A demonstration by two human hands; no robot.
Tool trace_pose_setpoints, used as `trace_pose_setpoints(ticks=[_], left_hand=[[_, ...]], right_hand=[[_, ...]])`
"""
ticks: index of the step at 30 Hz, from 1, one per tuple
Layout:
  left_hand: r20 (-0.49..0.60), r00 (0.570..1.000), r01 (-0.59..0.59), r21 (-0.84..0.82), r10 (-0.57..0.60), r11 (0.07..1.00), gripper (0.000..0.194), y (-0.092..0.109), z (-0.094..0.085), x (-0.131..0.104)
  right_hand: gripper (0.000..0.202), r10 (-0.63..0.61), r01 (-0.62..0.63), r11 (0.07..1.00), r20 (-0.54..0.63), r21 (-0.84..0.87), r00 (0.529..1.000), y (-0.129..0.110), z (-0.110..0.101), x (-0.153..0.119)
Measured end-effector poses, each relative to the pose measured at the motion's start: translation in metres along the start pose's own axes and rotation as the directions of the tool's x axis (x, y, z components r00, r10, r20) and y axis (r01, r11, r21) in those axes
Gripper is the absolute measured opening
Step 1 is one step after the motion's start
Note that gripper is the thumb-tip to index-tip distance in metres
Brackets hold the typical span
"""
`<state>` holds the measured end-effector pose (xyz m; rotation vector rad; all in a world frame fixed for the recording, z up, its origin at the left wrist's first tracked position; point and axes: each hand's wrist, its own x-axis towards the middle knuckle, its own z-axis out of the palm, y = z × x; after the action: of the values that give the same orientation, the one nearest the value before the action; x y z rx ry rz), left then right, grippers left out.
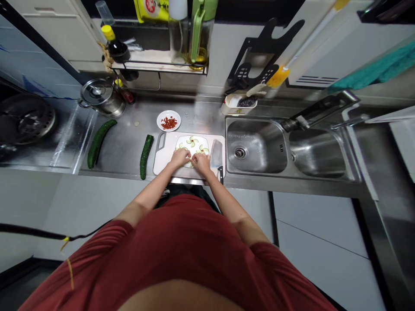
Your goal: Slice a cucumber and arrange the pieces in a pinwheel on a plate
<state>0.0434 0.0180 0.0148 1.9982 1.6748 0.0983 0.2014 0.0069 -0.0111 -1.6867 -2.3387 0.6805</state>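
My left hand (180, 158) and my right hand (201, 163) meet fingertip to fingertip over the near part of a white plate (181, 140). Both hands are closed in a pinch; what lies between the fingers is too small to make out. Thin pale-green cucumber slices (192, 141) with dark rims form flower shapes on the plate, with red bits at their centres. Under the plate is a white cutting board (162, 162). A cleaver (216, 153) lies on the board just right of my right hand, its black handle towards me.
A small white dish (169, 121) of red pieces stands behind the board. Left are a cut cucumber (146, 156), a whole cucumber (100, 144) and a lidded steel pot (102, 98). A double sink (256, 147) adjoins on the right. Above hangs a bottle rack (158, 67).
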Motion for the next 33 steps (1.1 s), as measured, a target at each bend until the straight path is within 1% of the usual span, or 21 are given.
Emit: trace_pose_setpoints(ticks=[5, 8, 11, 14, 17, 18, 20, 22, 24, 26, 29, 33], left_hand=[[-0.025, 0.999, -0.023, -0.022, 0.022, 1.000, 0.014, 0.000, -0.002, 0.000], [-0.046, 0.999, -0.014, -0.054, 0.012, 0.998, 0.014, -0.001, -0.005, 0.001], [-0.095, 0.996, -0.006, -0.102, -0.004, 0.995, 0.016, -0.004, -0.011, 0.002], [-0.143, 0.989, 0.019, -0.194, -0.047, 0.981, 0.017, -0.010, -0.017, 0.005], [-0.204, 0.970, 0.061, -0.324, -0.132, 0.944, 0.018, -0.022, -0.021, 0.011], [-0.235, 0.957, 0.079, -0.359, -0.171, 0.930, 0.019, -0.027, -0.022, 0.014], [-0.299, 0.915, 0.137, -0.399, -0.270, 0.907, 0.020, -0.038, -0.026, 0.020], [-0.348, 0.850, 0.248, -0.399, -0.396, 0.883, 0.020, -0.050, -0.033, 0.026], [-0.363, 0.792, 0.349, -0.393, -0.492, 0.851, 0.020, -0.060, -0.042, 0.032], [-0.359, 0.748, 0.422, -0.390, -0.557, 0.818, 0.020, -0.069, -0.051, 0.038], [-0.362, 0.704, 0.487, -0.380, -0.611, 0.786, 0.020, -0.078, -0.063, 0.044], [-0.350, 0.683, 0.546, -0.338, -0.641, 0.766, 0.023, -0.086, -0.071, 0.052]], right_hand=[[0.012, 0.013, -0.011, 0.998, -0.033, 0.056, 0.999, -0.001, -0.004, -0.001], [0.011, 0.041, -0.030, 0.993, -0.096, 0.114, 0.995, -0.001, -0.013, -0.001], [0.011, 0.061, -0.030, 0.983, -0.164, 0.182, 0.985, 0.000, -0.026, -0.003], [0.010, 0.066, -0.014, 0.972, -0.216, 0.235, 0.974, 0.000, -0.039, -0.007], [0.011, 0.086, -0.020, 0.964, -0.240, 0.264, 0.967, -0.001, -0.048, -0.012], [0.011, 0.092, -0.024, 0.962, -0.243, 0.270, 0.966, -0.001, -0.050, -0.014], [0.013, 0.102, -0.028, 0.959, -0.249, 0.283, 0.963, 0.000, -0.052, -0.017], [0.014, 0.105, -0.028, 0.955, -0.250, 0.295, 0.962, 0.000, -0.053, -0.019], [0.014, 0.109, -0.029, 0.952, -0.248, 0.305, 0.963, 0.001, -0.052, -0.021], [0.014, 0.114, -0.034, 0.950, -0.246, 0.311, 0.963, 0.002, -0.052, -0.022], [0.014, 0.116, -0.036, 0.952, -0.250, 0.305, 0.961, 0.002, -0.051, -0.024], [0.015, 0.097, -0.019, 0.955, -0.252, 0.297, 0.963, 0.000, -0.048, -0.029]])
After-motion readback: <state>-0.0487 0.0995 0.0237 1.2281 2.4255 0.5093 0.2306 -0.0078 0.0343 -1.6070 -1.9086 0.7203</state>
